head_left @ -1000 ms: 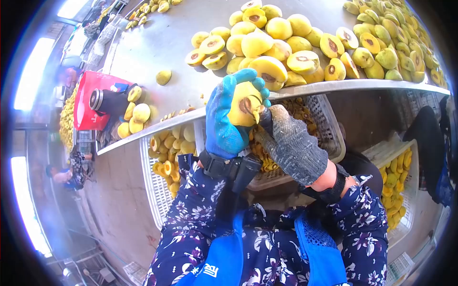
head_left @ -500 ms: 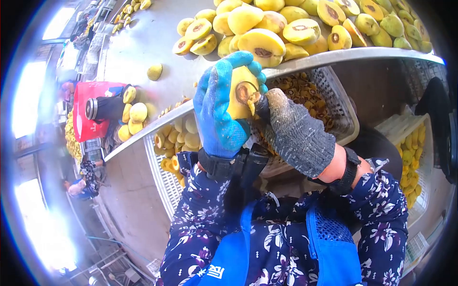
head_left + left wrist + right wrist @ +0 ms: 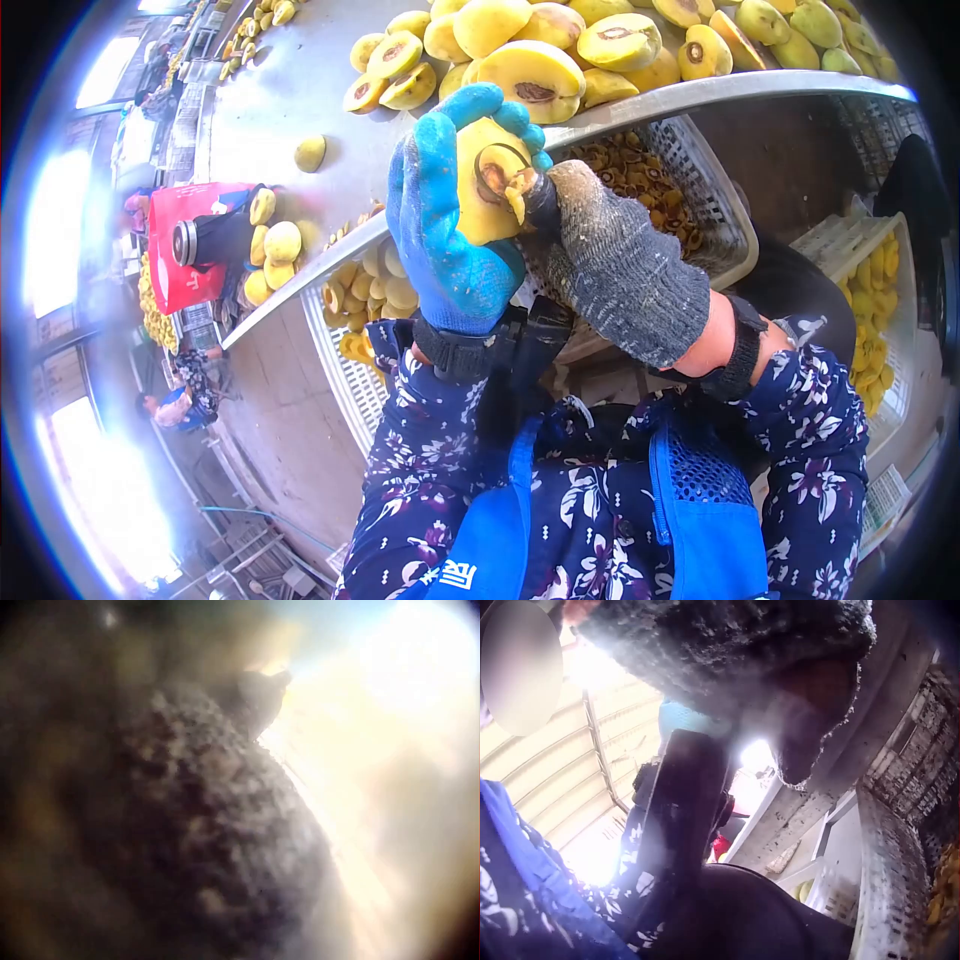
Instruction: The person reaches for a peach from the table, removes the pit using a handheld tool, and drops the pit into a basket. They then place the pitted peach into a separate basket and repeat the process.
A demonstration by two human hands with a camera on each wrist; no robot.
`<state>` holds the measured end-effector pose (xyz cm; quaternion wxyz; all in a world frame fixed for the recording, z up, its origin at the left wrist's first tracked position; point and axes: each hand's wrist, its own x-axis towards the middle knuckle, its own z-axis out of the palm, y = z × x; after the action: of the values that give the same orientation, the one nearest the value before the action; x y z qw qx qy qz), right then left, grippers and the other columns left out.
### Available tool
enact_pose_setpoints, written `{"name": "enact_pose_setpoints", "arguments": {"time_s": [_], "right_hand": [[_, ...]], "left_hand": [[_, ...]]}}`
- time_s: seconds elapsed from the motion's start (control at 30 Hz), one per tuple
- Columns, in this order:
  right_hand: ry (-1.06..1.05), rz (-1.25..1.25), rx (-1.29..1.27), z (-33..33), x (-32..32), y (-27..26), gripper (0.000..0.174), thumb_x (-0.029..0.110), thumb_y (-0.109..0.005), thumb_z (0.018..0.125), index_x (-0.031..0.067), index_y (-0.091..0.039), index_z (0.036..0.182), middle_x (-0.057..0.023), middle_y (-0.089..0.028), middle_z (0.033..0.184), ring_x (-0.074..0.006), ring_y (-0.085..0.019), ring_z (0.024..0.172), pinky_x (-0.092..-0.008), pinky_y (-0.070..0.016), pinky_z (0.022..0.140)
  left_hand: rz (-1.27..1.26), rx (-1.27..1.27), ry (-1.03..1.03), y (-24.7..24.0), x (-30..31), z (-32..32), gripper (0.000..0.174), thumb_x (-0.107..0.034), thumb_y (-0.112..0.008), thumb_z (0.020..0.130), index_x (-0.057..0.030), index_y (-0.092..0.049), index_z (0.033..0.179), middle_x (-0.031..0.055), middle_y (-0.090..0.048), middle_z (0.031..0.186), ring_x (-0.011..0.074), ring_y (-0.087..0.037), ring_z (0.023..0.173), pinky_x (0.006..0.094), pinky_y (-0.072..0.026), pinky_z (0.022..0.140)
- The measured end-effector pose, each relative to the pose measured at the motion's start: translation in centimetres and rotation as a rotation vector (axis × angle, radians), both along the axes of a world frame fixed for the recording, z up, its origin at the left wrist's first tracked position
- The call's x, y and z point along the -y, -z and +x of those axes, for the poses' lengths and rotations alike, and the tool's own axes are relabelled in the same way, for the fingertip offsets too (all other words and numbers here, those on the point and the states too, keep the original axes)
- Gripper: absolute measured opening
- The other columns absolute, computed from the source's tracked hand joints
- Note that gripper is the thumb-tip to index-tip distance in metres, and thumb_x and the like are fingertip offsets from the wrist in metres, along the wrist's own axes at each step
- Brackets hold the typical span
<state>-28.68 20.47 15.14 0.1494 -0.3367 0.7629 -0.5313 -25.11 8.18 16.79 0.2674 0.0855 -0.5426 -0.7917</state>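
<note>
My left hand (image 3: 437, 235), in a blue rubber-coated glove, cups a yellow peach half (image 3: 474, 205) with its cut face turned to the right. The brown pit hollow shows, and a loosened scrap of flesh (image 3: 517, 193) hangs at it. My right hand (image 3: 630, 265), in a worn grey knit glove, grips a dark hand tool (image 3: 541, 202) whose end is right at the pit hollow. Most of the tool is hidden by the glove. Large and blurred, the grey glove (image 3: 225, 825) fills much of the left wrist view.
A pile of halved peaches (image 3: 530, 85) lies on the metal table (image 3: 265, 120). Beneath its edge stand a crate (image 3: 735, 215) of brown-and-yellow scraps and a white crate (image 3: 345, 385) of peach halves. Another crate (image 3: 905, 340) of yellow pieces is at right. A red bag (image 3: 180, 245) and black flask lie left.
The head view has shifted, so the table and pile sit higher. Both hands stay together at the peach half, with the tool's end kept at the pit and the cut face turned slightly.
</note>
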Motion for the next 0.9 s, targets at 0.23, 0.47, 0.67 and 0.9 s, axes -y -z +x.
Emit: {"name": "enact_pose_setpoints", "arguments": {"time_s": [0.23, 0.47, 0.67, 0.9], "right_hand": [[-0.081, 0.029, -0.040, 0.1, -0.6, 0.5, 0.020, 0.014, -0.047, 0.092, 0.0009, -0.052, 0.107, -0.0251, -0.060, 0.089, -0.0402, -0.061, 0.086, -0.0473, -0.0498, 0.068], [-0.064, 0.070, -0.011, 0.6, -0.9, -0.1, 0.022, 0.019, -0.049, 0.093, 0.0018, -0.051, 0.106, -0.0242, -0.062, 0.087, -0.0415, -0.062, 0.083, -0.0479, -0.0499, 0.068], [-0.009, 0.026, 0.026, 0.5, -0.4, 0.0, 0.036, 0.016, -0.071, 0.079, 0.0053, -0.049, 0.106, -0.0219, -0.063, 0.085, -0.0437, -0.062, 0.082, -0.0468, -0.0502, 0.064], [-0.059, 0.096, 0.085, 0.6, -0.6, 0.0, 0.025, 0.019, -0.060, 0.087, 0.0044, -0.050, 0.104, -0.0221, -0.063, 0.085, -0.0427, -0.062, 0.082, -0.0479, -0.0501, 0.065]], "left_hand": [[-0.103, 0.018, -0.012, 0.2, 0.1, 0.5, 0.043, -0.033, -0.041, 0.100, 0.0036, -0.053, 0.118, 0.0163, -0.061, 0.100, 0.0230, -0.062, 0.084, 0.0331, -0.0550, 0.073], [-0.076, -0.029, 0.043, 0.1, 0.0, 0.4, 0.044, -0.034, -0.042, 0.099, 0.0039, -0.053, 0.118, 0.0168, -0.061, 0.099, 0.0236, -0.062, 0.083, 0.0329, -0.0547, 0.073], [0.013, -0.051, 0.032, 0.1, -0.2, 0.3, 0.044, -0.034, -0.044, 0.099, 0.0043, -0.053, 0.118, 0.0178, -0.061, 0.101, 0.0247, -0.062, 0.085, 0.0329, -0.0546, 0.073], [-0.060, -0.019, 0.035, -0.3, 0.0, 0.6, 0.042, -0.033, -0.043, 0.099, 0.0038, -0.053, 0.117, 0.0175, -0.061, 0.100, 0.0247, -0.062, 0.084, 0.0335, -0.0549, 0.074]]}}
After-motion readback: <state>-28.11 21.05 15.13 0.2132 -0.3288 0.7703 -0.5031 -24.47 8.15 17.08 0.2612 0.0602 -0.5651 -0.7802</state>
